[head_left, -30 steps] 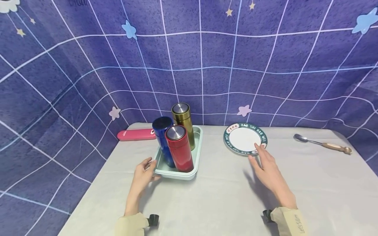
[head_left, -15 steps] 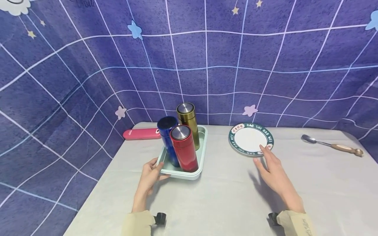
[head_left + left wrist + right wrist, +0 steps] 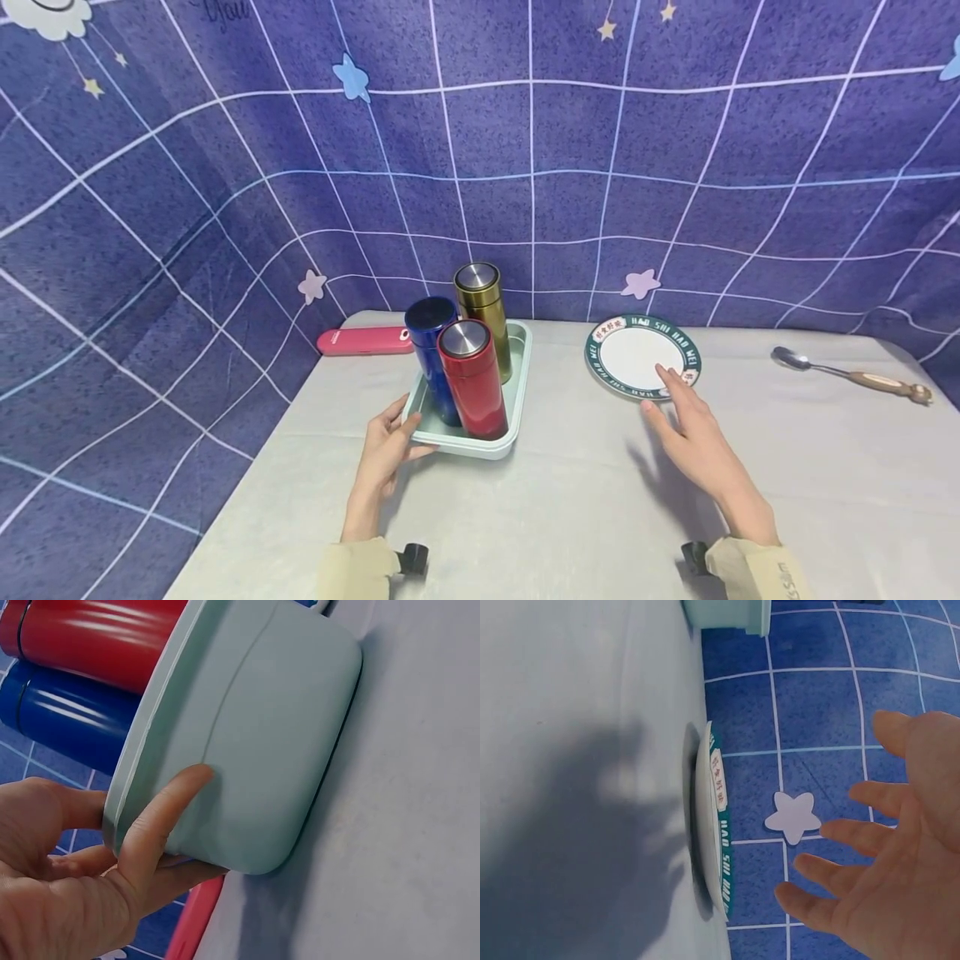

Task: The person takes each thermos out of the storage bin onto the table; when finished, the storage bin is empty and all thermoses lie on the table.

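My left hand (image 3: 386, 446) has the near-left corner of the mint tray (image 3: 480, 448) pinched, thumb on the outer wall and fingers curled under the rim, w/ that corner tipped up off the table (image 3: 570, 508) in the left wrist view. Main risk as I judge it: three tall bottles stand upright and packed in the tray, red (image 3: 473, 379) nearest, blue (image 3: 432, 358) behind-left, gold (image 3: 484, 319) at the back; tip or jerk further and they could topple, prob. toward the far or right side. One-corner grip is also weak, so the tray could slip. Right hand (image 3: 693, 442) is open, fingers spread, holding nothing, hovering just at the near edge of the plate (image 3: 642, 354); can't tell if it touches. Room: bare table betw. tray and plate, and in front. Pink case (image 3: 363, 340) lies near the left edge, spoon (image 3: 851, 375) far right, well apart. Left table edge is close to the tray.
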A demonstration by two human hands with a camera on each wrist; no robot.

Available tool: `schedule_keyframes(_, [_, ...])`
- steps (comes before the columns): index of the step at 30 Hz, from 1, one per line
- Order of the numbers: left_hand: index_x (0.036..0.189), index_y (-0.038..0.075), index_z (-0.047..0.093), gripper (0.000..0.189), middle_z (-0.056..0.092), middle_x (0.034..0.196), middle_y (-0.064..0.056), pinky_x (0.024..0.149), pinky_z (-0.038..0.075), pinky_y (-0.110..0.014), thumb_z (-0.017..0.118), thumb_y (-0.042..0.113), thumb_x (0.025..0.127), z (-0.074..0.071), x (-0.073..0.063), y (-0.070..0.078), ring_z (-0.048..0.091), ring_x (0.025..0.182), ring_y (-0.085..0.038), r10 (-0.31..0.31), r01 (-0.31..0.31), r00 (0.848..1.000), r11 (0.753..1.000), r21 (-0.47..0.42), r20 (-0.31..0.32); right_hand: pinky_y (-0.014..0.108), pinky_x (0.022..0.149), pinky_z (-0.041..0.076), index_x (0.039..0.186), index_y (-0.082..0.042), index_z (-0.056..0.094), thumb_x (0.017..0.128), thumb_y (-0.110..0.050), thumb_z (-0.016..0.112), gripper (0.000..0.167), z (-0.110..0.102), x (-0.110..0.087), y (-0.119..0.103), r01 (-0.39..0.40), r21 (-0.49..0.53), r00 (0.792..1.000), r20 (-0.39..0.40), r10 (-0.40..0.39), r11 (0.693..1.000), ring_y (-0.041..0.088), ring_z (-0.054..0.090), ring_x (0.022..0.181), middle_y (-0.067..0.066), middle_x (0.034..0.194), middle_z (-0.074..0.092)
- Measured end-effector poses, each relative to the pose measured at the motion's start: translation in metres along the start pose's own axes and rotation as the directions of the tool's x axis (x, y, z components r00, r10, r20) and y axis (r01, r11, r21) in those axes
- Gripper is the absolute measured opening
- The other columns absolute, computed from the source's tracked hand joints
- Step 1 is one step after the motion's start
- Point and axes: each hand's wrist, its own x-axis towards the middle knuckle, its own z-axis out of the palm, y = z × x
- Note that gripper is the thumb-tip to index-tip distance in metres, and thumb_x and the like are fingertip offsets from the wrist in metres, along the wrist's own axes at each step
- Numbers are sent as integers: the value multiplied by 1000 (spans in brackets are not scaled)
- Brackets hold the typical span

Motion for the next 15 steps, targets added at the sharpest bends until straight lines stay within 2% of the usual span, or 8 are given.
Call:
schedule_keyframes(5, [147,-13,26,52,40,139,-40,76,63,-39,44,-4,99,0,-2,3,51,118,-52,-6,6,1000,1000,5,-12,72,113,19,154,-4,25,103,-33,49,64,1,2,-3,32,6,999,-17,-32,999,53,22,139,30,155,23])
schedule_keyframes(10, [147,-13,25,53,40,138,-42,75,63,-39,45,-4,99,1,-3,7,51,117,-53,-16,16,1000,1000,19,-16,69,114,21,153,-4,29,102,-30,53,62,7,8,-16,73,44,997,-28,-72,996,49,25,140,26,155,28])
schedule_keyframes(13, [147,-14,26,53,40,138,-42,75,63,-39,46,-3,99,1,-4,8,52,116,-53,-17,17,1000,1000,21,-12,66,113,29,152,-6,31,99,-27,59,64,17,15,-27,98,127,995,-11,-97,987,47,32,138,23,154,32])
schedule_keyframes(15, [146,-14,27,52,41,138,-42,76,63,-39,46,-3,99,1,-4,6,53,116,-52,-15,15,1000,1000,22,-3,63,113,34,152,-7,31,96,-25,63,67,27,21,-35,117,215,992,14,-123,970,44,35,138,20,154,33])
